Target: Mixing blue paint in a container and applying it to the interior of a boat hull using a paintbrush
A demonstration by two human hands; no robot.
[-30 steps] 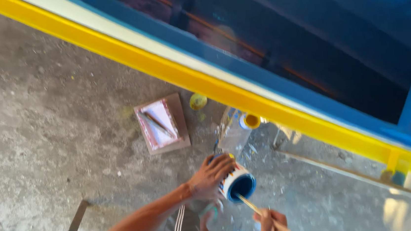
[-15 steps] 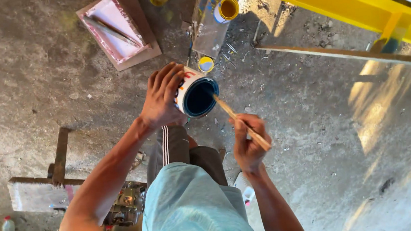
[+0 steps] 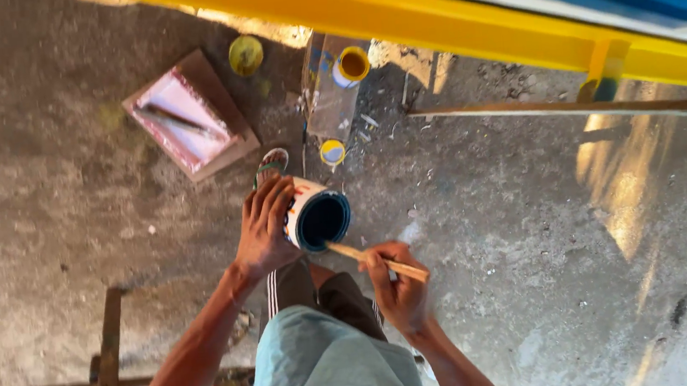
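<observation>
my left hand point(image 3: 264, 229) is wrapped round the side of a small paint can point(image 3: 318, 218), fingers curled on its white wall and gripping it, tilted so the open mouth faces me; the inside shows dark blue. my right hand point(image 3: 397, 283) is closed on a wooden stick point(image 3: 378, 260), pinched between thumb and fingers, with the stick's far end reaching into the can's mouth. the can is held above the concrete floor point(image 3: 512, 228), just over my knees and pale blue shirt point(image 3: 334, 368). one sandalled foot point(image 3: 272, 163) shows on the floor just beyond the can. past it, a small lid point(image 3: 332, 151) with yellow and blue on it lies near a paint-stained board point(image 3: 327, 103); an open yellow paint tin point(image 3: 351, 66) stands at the board's far end. to the left, a shallow pink-stained tray point(image 3: 188, 120) lies with a dark tool across it, and a round yellow lid point(image 3: 245, 55) lies just beyond it. a thin rod point(image 3: 568, 109) lies to the right. farthest, a yellow beam point(image 3: 445, 23) crosses the top edge of the view with blue above.
</observation>
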